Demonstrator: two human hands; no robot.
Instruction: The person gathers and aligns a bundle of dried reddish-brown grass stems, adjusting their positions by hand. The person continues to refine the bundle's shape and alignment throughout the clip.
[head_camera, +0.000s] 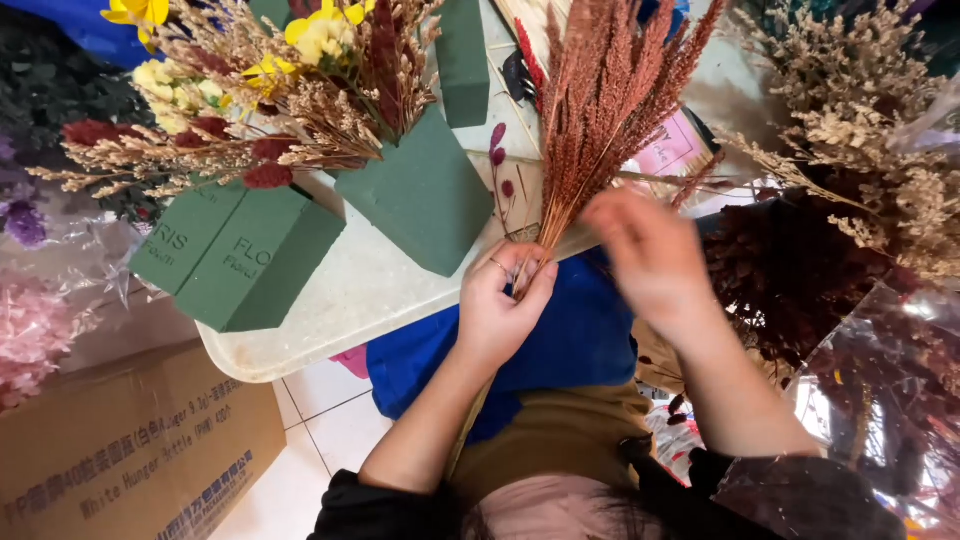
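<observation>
nearest me, my left hand (500, 305) is pinched shut around the thin stalks of a bunch of dried reddish grass (610, 90), gripping where the stems gather, just above the blue cloth (570, 345) on my lap. my right hand (650, 255) is just right of the bunch, blurred, fingers loosely spread; i cannot tell whether it holds a stem. i judge the step in hand is gathering and evening out the bunch, stem by stem. the next move, i think, calls for a light touch: the stalks look stiff and brittle, the plumes feathery and apt to shed, so the pinch must stay firm while the other hand sets stems in.

left of the bunch, on the pale worktop (330, 310), stand green foam blocks (240, 255), matte, square-edged, crumbly looking. one further block (415, 195) carries an arrangement of yellow flowers and tan grasses (270, 90), bristly and dry. right of the bunch lie beige sprays (870, 130) and dark maroon sprigs (790, 270) in crinkly clear wrap. far left of it, a cardboard box (130, 450) on the tiled floor.
</observation>
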